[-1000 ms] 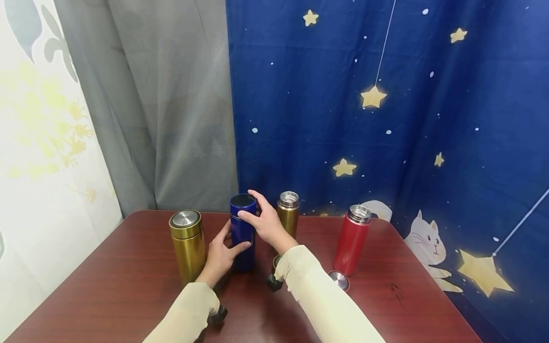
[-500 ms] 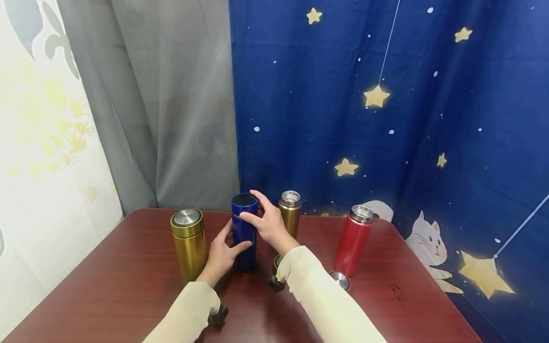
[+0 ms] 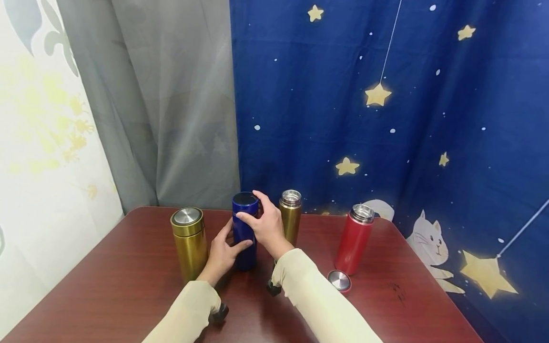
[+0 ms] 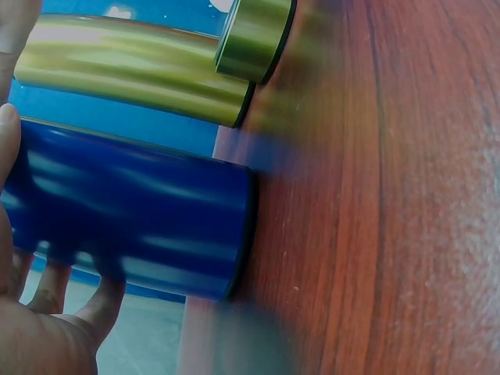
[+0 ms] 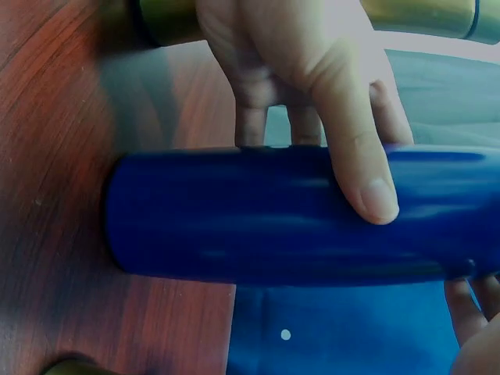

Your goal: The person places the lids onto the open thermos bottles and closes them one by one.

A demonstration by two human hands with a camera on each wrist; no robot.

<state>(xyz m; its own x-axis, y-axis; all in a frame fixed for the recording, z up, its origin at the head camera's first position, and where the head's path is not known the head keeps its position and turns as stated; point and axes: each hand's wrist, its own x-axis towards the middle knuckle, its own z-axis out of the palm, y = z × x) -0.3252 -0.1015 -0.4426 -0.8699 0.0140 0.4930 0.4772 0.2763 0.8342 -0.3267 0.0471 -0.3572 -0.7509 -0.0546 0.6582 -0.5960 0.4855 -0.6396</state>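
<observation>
A blue thermos bottle (image 3: 244, 227) stands upright on the table, its lid (image 3: 245, 202) on top. My left hand (image 3: 222, 255) grips its body from the left; in the right wrist view the thumb (image 5: 373, 187) lies across the front and the other fingers go behind. My right hand (image 3: 269, 225) holds the lid from the right, thumb in front, a finger at the far rim. Only part of the right hand (image 5: 478, 336) enters the right wrist view. Left of my left hand is a lidded gold thermos bottle (image 3: 188, 250).
An unlidded gold thermos bottle (image 3: 290, 218) stands behind my right hand; a gold lid (image 4: 254, 39) lies near it in the left wrist view. Farther right stands an open red thermos bottle (image 3: 353, 243), its steel-topped lid (image 3: 340, 281) beside it on the table (image 3: 411, 314).
My right hand and forearm have turned a little, the thumb shifting left across the lid's front. The sleeve now covers more of the gold lid. My left hand keeps its grip.
</observation>
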